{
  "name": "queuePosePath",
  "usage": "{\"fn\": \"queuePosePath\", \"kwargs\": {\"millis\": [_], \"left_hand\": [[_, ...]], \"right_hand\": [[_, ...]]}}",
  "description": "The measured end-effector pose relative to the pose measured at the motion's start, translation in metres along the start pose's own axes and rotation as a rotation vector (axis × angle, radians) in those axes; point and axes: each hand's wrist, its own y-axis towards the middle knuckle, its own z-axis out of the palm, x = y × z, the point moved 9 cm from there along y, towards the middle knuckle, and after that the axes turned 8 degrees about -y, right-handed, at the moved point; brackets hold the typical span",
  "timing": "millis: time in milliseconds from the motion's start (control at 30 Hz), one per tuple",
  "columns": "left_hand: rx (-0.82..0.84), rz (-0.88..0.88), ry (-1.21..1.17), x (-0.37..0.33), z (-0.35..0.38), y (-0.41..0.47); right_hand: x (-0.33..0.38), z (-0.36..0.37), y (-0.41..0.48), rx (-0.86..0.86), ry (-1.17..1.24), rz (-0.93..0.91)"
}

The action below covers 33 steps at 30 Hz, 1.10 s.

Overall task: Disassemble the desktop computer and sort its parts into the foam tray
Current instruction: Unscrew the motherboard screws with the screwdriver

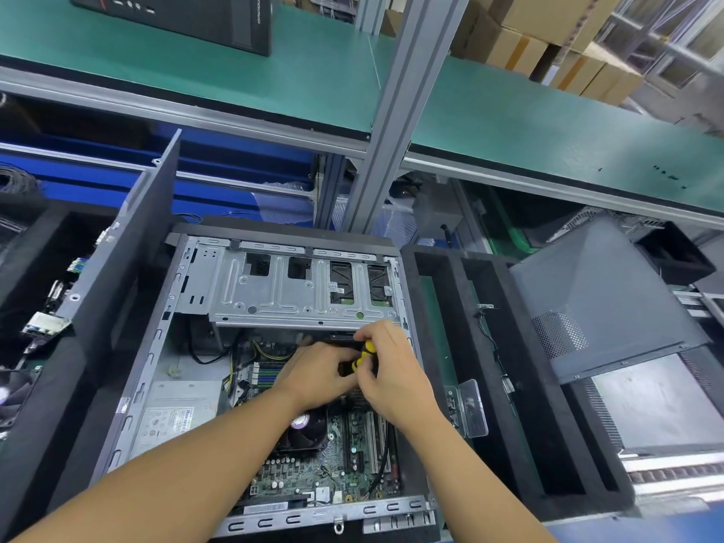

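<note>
Open desktop computer (156,346) lying on its side in the centre, motherboard (352,456) facing up. Your left grip (313,374) and right grip (391,370) meet over the far part of the board, just near of the metal drive cage (282,291). Both are curled around a yellow-and-black screwdriver (362,358). The power supply (176,413) sits at the chassis's left. The black foam tray (456,291) stands just right of the case, with a grey side panel (595,291) resting across its right part.

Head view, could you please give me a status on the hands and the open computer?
Left hand and right hand both hold the yellow-black screwdriver below the drive cage. Computer open, motherboard in place. Nothing blocking the hands.
</note>
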Motion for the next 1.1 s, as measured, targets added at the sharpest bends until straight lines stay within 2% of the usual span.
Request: {"fn": "queuePosePath", "kwargs": {"millis": [167,500,733,833,1100], "left_hand": [[-0.011,-0.013,-0.022,0.002,-0.0032,0.0],[-0.034,0.034,-0.02,-0.0038,-0.0032,-0.0015],[-0.011,-0.047,-0.083,0.0026,-0.004,-0.0018],[-0.034,-0.053,-0.066,0.0043,-0.0051,-0.0008],[-0.018,0.011,-0.031,0.0018,-0.0007,-0.0008]], "right_hand": [[-0.0043,-0.0048,0.0036,-0.07,-0.021,0.053],[-0.0029,-0.0011,0.0005,-0.008,0.034,0.016],[-0.0061,-0.0024,0.003,-0.06,-0.012,0.064],[-0.0082,0.0015,0.0029,-0.03,-0.025,0.068],[-0.0055,0.0033,0.0004,0.012,-0.016,0.03]]}}
